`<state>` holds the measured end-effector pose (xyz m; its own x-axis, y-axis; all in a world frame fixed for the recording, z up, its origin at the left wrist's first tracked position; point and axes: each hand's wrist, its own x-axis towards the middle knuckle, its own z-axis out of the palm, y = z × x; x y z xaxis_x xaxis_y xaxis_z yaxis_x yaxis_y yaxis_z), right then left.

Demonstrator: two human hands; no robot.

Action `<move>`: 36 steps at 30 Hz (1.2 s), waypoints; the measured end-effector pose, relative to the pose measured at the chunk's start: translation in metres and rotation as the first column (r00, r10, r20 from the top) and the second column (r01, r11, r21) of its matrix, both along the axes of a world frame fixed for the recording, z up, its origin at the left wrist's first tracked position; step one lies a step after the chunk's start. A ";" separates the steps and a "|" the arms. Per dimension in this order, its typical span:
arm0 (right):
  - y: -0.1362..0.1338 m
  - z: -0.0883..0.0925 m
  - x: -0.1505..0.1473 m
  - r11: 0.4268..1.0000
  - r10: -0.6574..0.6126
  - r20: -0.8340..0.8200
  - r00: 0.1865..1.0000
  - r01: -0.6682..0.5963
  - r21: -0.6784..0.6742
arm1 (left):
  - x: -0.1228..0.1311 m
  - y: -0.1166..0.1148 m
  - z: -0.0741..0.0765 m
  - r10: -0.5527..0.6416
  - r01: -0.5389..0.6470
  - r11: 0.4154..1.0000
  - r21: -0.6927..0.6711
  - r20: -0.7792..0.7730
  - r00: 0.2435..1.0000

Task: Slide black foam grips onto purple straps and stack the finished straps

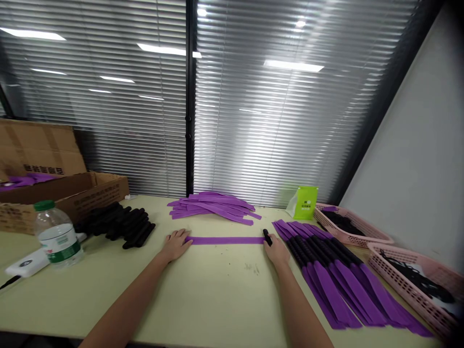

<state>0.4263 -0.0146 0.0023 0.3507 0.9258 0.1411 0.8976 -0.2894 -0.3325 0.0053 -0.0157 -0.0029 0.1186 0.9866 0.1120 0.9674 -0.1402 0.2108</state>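
Note:
A long purple strip (226, 240) lies stretched flat across the table between my two hands. At its left end, my left hand (176, 245) rests palm down, with thumb and fingers closed about the strip's end. My right hand (278, 251) is at the other end, its fingers wrapped round a small black tube (267, 237) that meets the strip. Much of the tube is hidden by those fingers. Beyond the strip is a loose pile of purple strips (213, 205). Just right of my right hand lie several purple strips with black sleeves (322, 249) round their middles.
Black tubes (126, 224) are heaped at the left, near a bottle (58, 237), a white device (29, 263) and an open cardboard box (108, 188). A green pouch (305, 203) and two pink baskets (398, 275) (373, 237) with black items stand at the right. Window blinds rise behind the table.

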 end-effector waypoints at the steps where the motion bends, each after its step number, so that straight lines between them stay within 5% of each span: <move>1: 0.000 0.000 0.000 1.000 0.001 0.001 1.000 -0.001 0.003 | 0.000 0.000 0.000 -0.001 0.001 1.000 0.000 0.001 1.000; 36: -0.002 0.001 0.000 1.000 0.010 -0.012 1.000 -0.010 0.020 | 0.000 0.000 0.001 -0.013 0.013 1.000 0.014 -0.007 1.000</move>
